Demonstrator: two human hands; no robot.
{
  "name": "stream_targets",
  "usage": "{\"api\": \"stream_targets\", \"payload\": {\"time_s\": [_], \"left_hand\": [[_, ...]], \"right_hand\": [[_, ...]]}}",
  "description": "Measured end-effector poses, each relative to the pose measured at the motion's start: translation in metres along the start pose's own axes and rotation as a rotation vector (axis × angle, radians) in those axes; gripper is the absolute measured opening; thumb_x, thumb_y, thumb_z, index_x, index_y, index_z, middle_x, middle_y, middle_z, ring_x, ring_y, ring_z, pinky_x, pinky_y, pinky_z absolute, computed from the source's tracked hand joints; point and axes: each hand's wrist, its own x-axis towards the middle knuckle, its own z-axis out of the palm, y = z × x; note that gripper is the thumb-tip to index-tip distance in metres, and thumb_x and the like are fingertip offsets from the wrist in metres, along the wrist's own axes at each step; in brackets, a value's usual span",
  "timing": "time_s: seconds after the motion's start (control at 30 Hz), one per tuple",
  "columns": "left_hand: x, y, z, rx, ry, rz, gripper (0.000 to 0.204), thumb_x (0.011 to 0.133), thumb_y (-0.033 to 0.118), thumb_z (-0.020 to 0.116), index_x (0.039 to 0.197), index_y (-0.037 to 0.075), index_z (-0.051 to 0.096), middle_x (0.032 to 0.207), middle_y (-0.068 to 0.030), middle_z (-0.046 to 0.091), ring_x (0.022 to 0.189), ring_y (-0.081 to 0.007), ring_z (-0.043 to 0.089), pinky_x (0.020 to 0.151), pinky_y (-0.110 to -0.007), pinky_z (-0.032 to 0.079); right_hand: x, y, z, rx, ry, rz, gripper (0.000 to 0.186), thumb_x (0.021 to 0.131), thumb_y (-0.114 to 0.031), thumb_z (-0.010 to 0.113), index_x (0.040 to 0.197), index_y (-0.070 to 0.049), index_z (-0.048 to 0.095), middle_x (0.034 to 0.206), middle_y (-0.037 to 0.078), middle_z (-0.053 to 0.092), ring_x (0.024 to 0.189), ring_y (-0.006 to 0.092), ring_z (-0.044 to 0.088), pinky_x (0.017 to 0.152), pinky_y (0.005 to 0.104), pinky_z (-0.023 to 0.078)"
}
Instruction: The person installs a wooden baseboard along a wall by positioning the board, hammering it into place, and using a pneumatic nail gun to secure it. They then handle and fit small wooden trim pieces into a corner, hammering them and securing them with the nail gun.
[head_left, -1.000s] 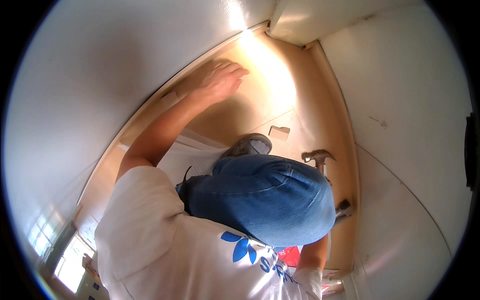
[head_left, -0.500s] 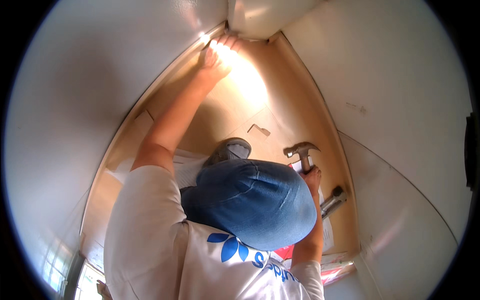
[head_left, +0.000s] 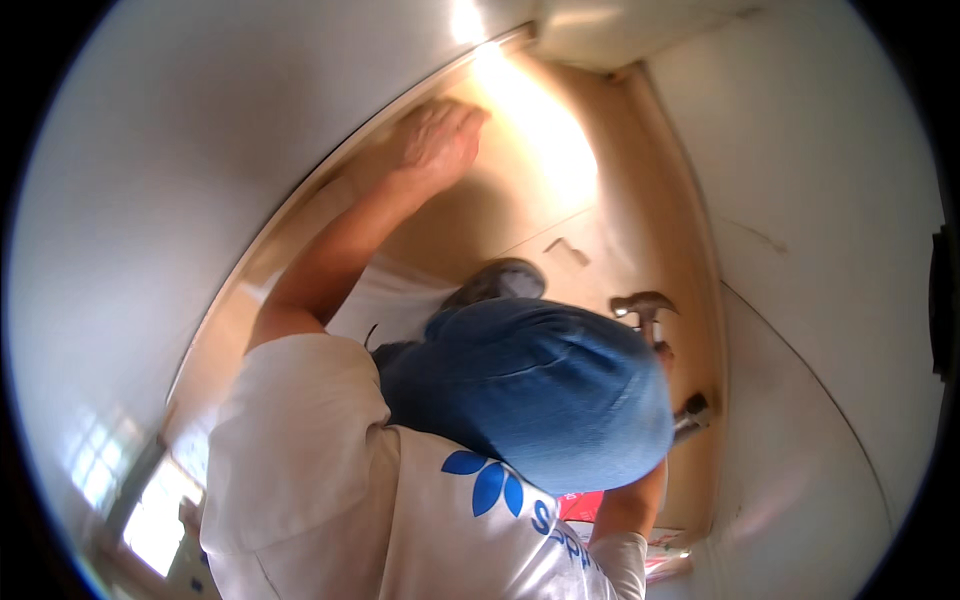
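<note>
My left hand [head_left: 445, 142] is over the wood-look floor [head_left: 540, 225], close to the pale baseboard [head_left: 345, 150] along the left wall. Its fingers are curled in and slightly blurred; whether anything small is between them I cannot make out. On the right, a claw hammer [head_left: 645, 304] stands out past my bent knee in blue jeans [head_left: 540, 390]. My right hand [head_left: 664, 354] grips its handle, mostly hidden behind the knee. Near that hand lies a metal tool with a black end [head_left: 692, 412], partly covered by my leg.
A small cut-out piece [head_left: 567, 252] lies on the floor ahead of my grey shoe [head_left: 500, 280]. Pale sheeting [head_left: 385, 300] spreads beside my left arm. White walls close in on both sides and meet a far panel [head_left: 590, 35]. Bright light strikes the far floor.
My left hand has come back from the far corner at the baseboard, its fingers now curled. The view has shifted, and my right hand still holds the hammer, now more hidden by the knee.
</note>
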Motion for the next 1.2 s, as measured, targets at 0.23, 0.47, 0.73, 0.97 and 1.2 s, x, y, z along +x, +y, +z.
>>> {"api": "stream_targets", "payload": {"time_s": [0.23, 0.47, 0.73, 0.97, 1.2], "left_hand": [[-0.198, -0.076, -0.067, 0.301, -0.463, -0.62, 0.085, 0.086, 0.033, 0.078, 0.156, 0.012, 0.036, 0.157, -0.0166, 0.035, 0.139, -0.0433, 0.04, 0.112, -0.059, 0.038], [-0.167, -0.072, -0.025, -0.035, -0.261, -0.557, 0.103, 0.081, 0.032, 0.085, 0.161, 0.008, 0.026, 0.158, -0.0258, 0.027, 0.143, -0.046, 0.036, 0.116, -0.055, 0.038], [-0.109, -0.013, 0.001, -0.012, -0.349, -0.406, 0.08, 0.083, 0.02, 0.082, 0.151, 0.006, 0.044, 0.136, -0.0243, 0.054, 0.127, -0.0436, 0.052, 0.107, -0.048, 0.045], [-0.005, 0.039, 0.0, -0.476, -0.222, -0.117, 0.039, 0.094, 0.009, 0.066, 0.133, 0.014, 0.065, 0.129, -0.0143, 0.064, 0.116, -0.0384, 0.062, 0.1, -0.044, 0.051], [0.126, 0.04, 0.039, -0.094, 0.099, 0.153, 0.031, 0.091, 0.019, 0.068, 0.121, 0.014, 0.069, 0.112, -0.0126, 0.072, 0.108, -0.0316, 0.067, 0.091, -0.046, 0.053]], "right_hand": [[0.005, 0.002, -0.001, -0.031, -0.154, 0.037, 0.053, 0.07, -0.026, 0.076, 0.111, 0.003, 0.059, 0.105, 0.029, 0.065, 0.098, 0.0496, 0.061, 0.094, 0.0572, 0.05], [0.006, -0.023, -0.021, -0.02, -0.114, 0.17, 0.05, 0.071, -0.025, 0.075, 0.11, 0.003, 0.06, 0.11, 0.029, 0.065, 0.108, 0.049, 0.061, 0.099, 0.0558, 0.049], [0.01, -0.117, -0.06, -0.114, 0.149, 0.103, 0.055, 0.08, -0.019, 0.069, 0.129, 0.003, 0.057, 0.132, 0.029, 0.056, 0.121, 0.0466, 0.055, 0.105, 0.0504, 0.046], [0.012, -0.286, -0.036, 0.312, 0.033, -0.092, 0.071, 0.086, -0.026, 0.079, 0.148, -0.01, 0.049, 0.139, 0.02, 0.053, 0.125, 0.0398, 0.056, 0.102, 0.0457, 0.053], [0.052, -0.292, -0.037, 0.239, -0.17, -0.138, 0.07, 0.084, -0.028, 0.081, 0.146, -0.016, 0.051, 0.14, 0.018, 0.053, 0.123, 0.0398, 0.059, 0.098, 0.0457, 0.054]]}}
